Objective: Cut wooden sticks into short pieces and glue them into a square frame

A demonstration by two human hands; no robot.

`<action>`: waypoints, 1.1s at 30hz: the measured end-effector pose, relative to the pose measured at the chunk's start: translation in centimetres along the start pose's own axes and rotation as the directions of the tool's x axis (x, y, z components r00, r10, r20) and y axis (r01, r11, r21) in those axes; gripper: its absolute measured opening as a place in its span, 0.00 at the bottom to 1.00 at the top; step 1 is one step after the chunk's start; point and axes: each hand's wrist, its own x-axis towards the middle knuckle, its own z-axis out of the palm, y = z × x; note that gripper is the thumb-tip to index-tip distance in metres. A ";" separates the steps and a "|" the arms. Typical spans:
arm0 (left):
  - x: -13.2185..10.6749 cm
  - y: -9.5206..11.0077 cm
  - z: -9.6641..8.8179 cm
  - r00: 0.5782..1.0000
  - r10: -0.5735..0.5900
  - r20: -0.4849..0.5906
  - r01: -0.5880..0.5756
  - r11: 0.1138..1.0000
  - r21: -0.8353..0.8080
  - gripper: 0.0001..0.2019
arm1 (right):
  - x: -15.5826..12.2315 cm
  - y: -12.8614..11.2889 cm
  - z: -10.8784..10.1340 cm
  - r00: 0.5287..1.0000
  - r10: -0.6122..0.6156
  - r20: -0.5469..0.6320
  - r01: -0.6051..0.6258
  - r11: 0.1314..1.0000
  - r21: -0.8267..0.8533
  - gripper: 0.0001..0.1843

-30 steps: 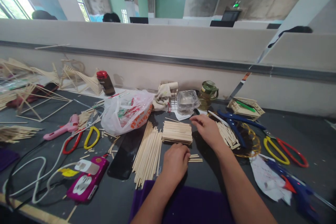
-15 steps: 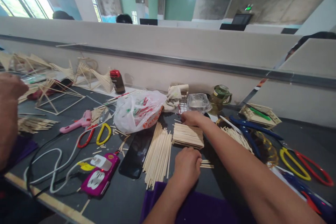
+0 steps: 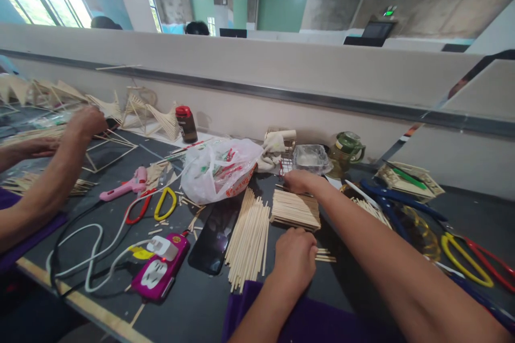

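A low slatted piece made of thin wooden sticks (image 3: 295, 209) lies in front of me. My right hand (image 3: 301, 181) is at its far edge, fingers bent down and pinched, with the end of a wooden stick (image 3: 280, 187) showing beside them. Close to the near edge, my left hand (image 3: 295, 252) is closed with its fingers curled under; what they hold, if anything, is hidden. A few short sticks (image 3: 325, 255) lie just right of the left hand. Left of the piece spreads a pile of loose sticks (image 3: 247, 244).
A phone (image 3: 213, 238), a purple power strip (image 3: 161, 268), a pink glue gun (image 3: 124, 185) and a white plastic bag (image 3: 219, 171) stand left. Right are blue pliers (image 3: 402, 201) and yellow-and-red scissors (image 3: 462, 257). A co-worker's hands (image 3: 86, 120) work at far left.
My two hands keep nearly the same places at the slatted piece. The view has swung slightly left. The co-worker's raised hand has moved right, and a second hand now shows.
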 end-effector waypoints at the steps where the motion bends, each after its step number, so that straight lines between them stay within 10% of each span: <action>1: 0.0 0.0 0.0 1.000 -0.005 -0.004 0.005 1.000 0.001 0.10 | -0.4 0.1 -0.4 1.000 -0.002 -0.003 0.002 1.000 -0.005 0.11; 10: -0.1 0.4 -0.5 1.000 0.001 0.007 -0.001 1.000 -0.003 0.10 | -5.8 -0.3 -4.3 0.994 -0.081 -0.076 0.078 0.996 -0.037 0.10; 33: 0.1 0.1 -0.1 1.000 0.020 -0.018 -0.021 1.000 -0.009 0.08 | -6.7 -0.6 -2.1 0.981 -0.138 -0.140 0.137 0.990 -0.017 0.10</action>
